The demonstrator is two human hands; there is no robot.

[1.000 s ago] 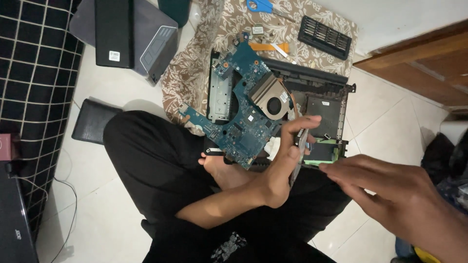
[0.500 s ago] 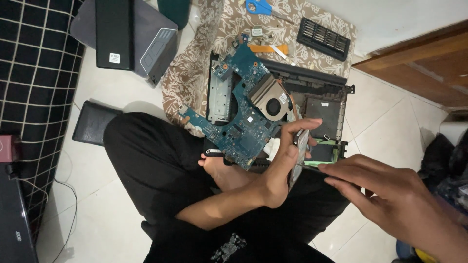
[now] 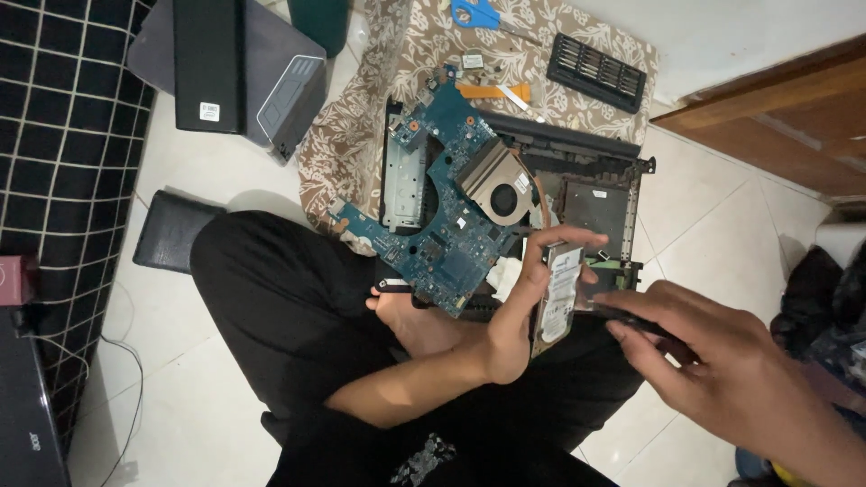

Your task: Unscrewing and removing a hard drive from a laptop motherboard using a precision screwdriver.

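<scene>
Left hand (image 3: 523,307) grips the hard drive (image 3: 559,293) — right hand (image 3: 722,361) pinches a dark tool (image 3: 631,316).

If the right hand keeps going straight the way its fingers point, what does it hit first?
The right hand points left with a thin dark tool toward the silver hard drive held on edge in the left hand. It would probably meet the drive's edge first, though depth is unclear.

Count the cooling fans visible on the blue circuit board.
1. One cooling fan, round with a copper-coloured housing, sits at the right edge of the blue circuit board, just above the left hand. Others may be hidden underneath.
</scene>
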